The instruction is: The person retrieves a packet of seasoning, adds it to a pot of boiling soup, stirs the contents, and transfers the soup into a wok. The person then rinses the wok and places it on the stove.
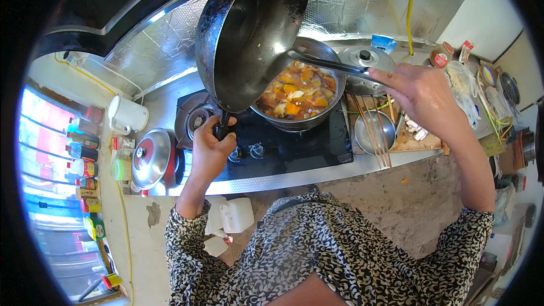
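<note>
My left hand (pixel 208 150) is closed round the short black handle of a large dark wok (pixel 249 39). The wok is tipped steeply on its side, its lower rim over a metal pot (pixel 340 82) on the stove. A few small bits cling to its nearly bare inside. In my right hand (pixel 425 93) is a long-handled metal spatula (pixel 334 66), its head at the wok's lower inner wall. Orange chunks and pale pieces in brown broth make up the stew (pixel 297 93) in the pot; the wok hides part of its left side.
The black glass stove (pixel 323 147) has a bare burner (pixel 198 118) at left. A lidded red pot (pixel 153 158) and white jug (pixel 127 114) stand farther left. Right of the stove are a glass lid (pixel 365 71), a metal bowl (pixel 375 133), chopsticks (pixel 371 130) and a cutting board (pixel 419 140).
</note>
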The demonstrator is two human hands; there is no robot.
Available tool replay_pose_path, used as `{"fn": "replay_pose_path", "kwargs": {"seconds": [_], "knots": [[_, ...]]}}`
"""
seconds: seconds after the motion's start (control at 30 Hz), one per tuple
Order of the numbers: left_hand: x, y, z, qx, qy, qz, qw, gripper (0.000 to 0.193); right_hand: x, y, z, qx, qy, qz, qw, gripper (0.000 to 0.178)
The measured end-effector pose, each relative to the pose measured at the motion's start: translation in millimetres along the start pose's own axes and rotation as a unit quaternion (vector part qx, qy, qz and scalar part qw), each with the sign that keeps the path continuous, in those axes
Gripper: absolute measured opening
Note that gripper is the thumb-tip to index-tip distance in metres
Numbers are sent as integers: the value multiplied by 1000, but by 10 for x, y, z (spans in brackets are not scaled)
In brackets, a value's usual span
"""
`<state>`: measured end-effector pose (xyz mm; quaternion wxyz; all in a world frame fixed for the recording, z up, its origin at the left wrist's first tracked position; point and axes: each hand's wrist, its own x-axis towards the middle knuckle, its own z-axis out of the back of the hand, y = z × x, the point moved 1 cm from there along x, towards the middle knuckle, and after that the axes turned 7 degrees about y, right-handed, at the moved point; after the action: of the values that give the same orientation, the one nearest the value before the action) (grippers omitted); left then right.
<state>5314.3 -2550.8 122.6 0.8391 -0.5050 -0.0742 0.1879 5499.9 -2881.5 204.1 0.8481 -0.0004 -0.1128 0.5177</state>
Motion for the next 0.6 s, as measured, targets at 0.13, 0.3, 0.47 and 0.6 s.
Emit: {"fn": "replay_pose_path", "kwargs": {"seconds": [0.13, 0.3, 0.47, 0.6], "knots": [[-8, 97, -3, -12, -2, 8, 1000, 28, 84, -35, 86, -14, -33, 7, 999, 37], [-15, 4, 6, -30, 7, 20, 999, 28, 244, 98, -91, 6, -72, 15, 997, 36], [37, 76, 132, -1, 4, 28, 1000, 26, 188, 172, -47, 4, 2, 10, 1000, 36], [37, 150, 212, -47, 5, 42, 998, 26, 332, 123, 129, -16, -29, 10, 999, 38]]}}
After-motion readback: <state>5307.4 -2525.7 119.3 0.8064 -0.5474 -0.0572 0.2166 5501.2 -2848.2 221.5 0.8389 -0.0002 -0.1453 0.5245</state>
